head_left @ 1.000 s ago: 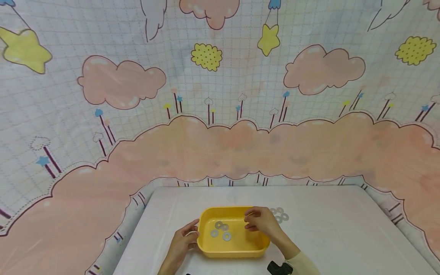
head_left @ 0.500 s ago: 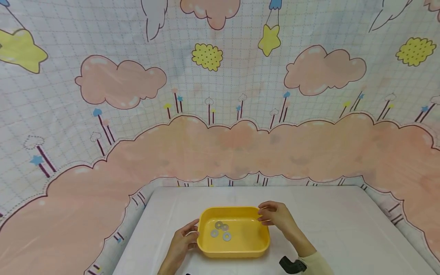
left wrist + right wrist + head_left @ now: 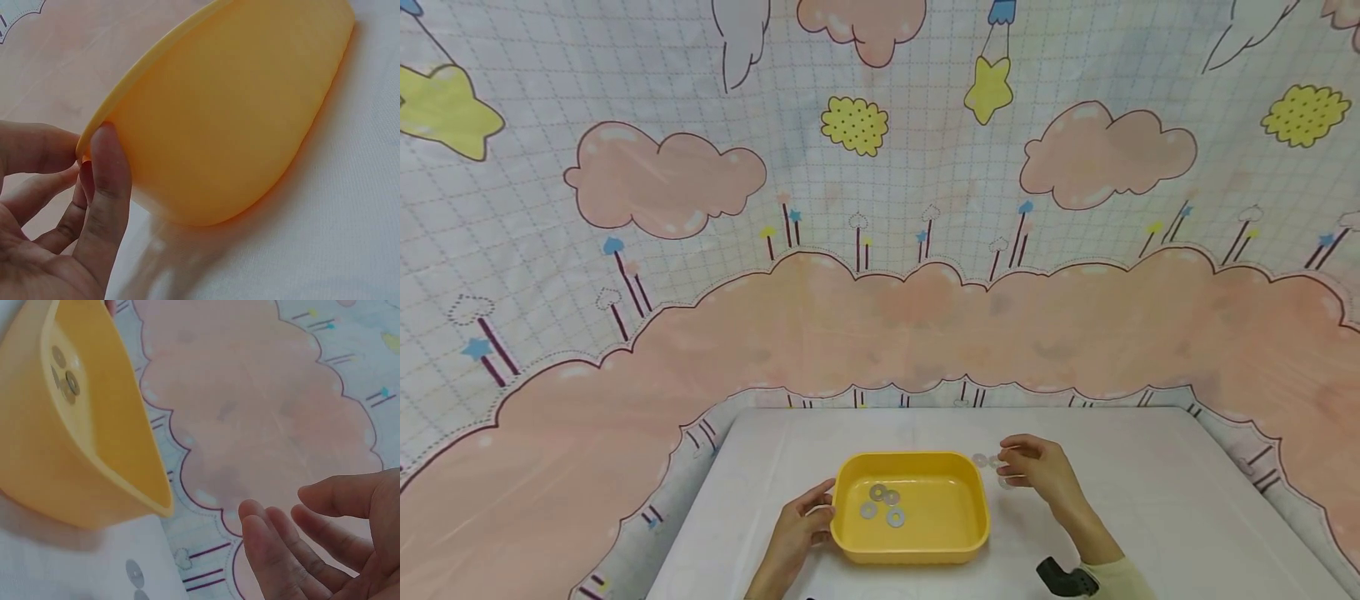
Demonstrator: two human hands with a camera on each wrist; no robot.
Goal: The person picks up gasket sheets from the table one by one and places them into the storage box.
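Observation:
A yellow plastic tray [image 3: 913, 550] sits on the table with several flat metal washers [image 3: 896, 517] lying in its left half. At its left end, my left hand [image 3: 797, 527] holds the rim; the left wrist view shows the thumb [image 3: 110, 169] against the outer wall and the index finger at the rim's edge. Right of the tray, my right hand [image 3: 1043, 473] is over loose washers [image 3: 980, 460] on the table and partly hides them. Its fingers [image 3: 275, 550] are loosely bent and apart from the thumb, with nothing visible between them.
A white cloth covers the table [image 3: 1150, 500]. Behind it hangs a backdrop [image 3: 925, 325] printed with clouds and stars. A black wrist device [image 3: 1064, 577] sits on the right forearm beside a pale sleeve [image 3: 1120, 579].
My right hand has moved from above the tray's right part to the right, over the loose washers. My left hand, the tray and the washers in it look unchanged.

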